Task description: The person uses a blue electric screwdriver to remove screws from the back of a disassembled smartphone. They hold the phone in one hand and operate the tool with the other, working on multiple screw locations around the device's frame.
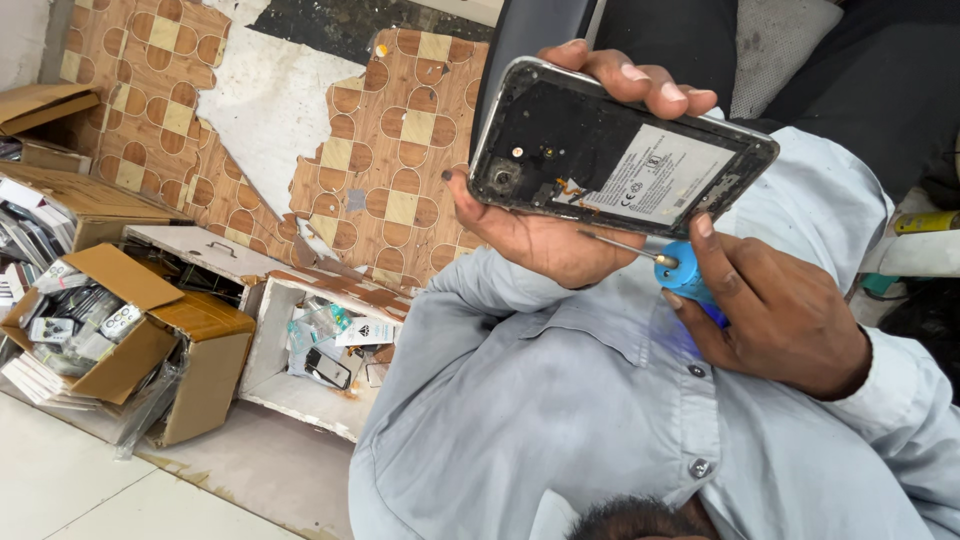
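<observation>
- Left hand [545, 235]: clasped around an opened phone [600, 150], palm under its lower long edge, fingers curled over the upper edge, thumb near the camera end.
- Opened phone: back cover off, held up and tilted, with the black inner frame facing the viewer. There is a round camera opening at its left end and a white label panel towards the right.
- Right hand [775, 310]: gripping a small screwdriver [660, 262], with thumb and fingertips pinched around its blue handle, just below the phone's right half.
- Small screwdriver: thin metal shaft runs left from the handle along the phone's lower edge. The tip lies over the left palm, close to the phone's frame; contact with the phone cannot be made out.
- Pale grey shirt [560, 400]: sleeves and front fill the lower right beneath both hands.
- White open drawer [300, 385]: on the floor, lower centre-left, holding loose small parts and packets.
- Cardboard boxes [185, 340]: left of the drawer, flaps open, stuffed with small packaged parts.
- Brown patterned floor covering [400, 190]: torn, with bare pale patches, behind the phone.
- Yellow-tipped object [925, 222]: far right edge, well apart from the hands.
</observation>
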`<state>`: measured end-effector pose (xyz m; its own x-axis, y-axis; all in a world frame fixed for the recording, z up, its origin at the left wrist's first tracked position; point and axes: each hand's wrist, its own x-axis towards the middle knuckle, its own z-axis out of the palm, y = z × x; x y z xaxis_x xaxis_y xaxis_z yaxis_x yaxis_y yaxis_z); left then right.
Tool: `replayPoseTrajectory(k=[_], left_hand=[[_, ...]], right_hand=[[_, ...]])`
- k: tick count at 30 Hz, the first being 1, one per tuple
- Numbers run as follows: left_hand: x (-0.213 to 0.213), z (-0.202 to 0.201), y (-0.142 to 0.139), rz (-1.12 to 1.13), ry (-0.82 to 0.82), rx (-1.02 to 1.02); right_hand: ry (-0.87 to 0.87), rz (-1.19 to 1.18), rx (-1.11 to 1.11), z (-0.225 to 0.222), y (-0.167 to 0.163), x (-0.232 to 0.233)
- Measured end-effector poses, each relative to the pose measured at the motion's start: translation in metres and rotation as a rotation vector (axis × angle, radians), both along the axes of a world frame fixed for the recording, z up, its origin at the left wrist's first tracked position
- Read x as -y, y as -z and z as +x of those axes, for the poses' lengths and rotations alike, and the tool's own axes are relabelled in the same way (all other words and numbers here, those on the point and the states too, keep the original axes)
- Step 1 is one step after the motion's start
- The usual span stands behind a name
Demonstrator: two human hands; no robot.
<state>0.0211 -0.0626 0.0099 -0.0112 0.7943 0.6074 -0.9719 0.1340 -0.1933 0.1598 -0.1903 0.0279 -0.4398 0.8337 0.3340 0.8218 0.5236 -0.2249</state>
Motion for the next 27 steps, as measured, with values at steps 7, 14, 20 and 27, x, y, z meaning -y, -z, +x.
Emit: replayPoseTrajectory(k=[7,14,20,27], left_hand=[[0.003,0.006,-0.001,-0.01,-0.05,0.059],[0.003,0.005,-0.002,-0.041,-0.036,0.043],[0.003,0.01,0.0,-0.03,-0.041,0.053],[0.008,0.018,0.004,-0.053,-0.008,0.053]], right_hand=[[0.019,0.013,0.013,-0.001,0.0,0.0],[0.002,0.016,0.031,-0.002,-0.003,-0.002],[-0.013,0.004,0.026,-0.002,-0.002,-0.002],[-0.004,0.009,0.036,-0.001,0.002,-0.001]])
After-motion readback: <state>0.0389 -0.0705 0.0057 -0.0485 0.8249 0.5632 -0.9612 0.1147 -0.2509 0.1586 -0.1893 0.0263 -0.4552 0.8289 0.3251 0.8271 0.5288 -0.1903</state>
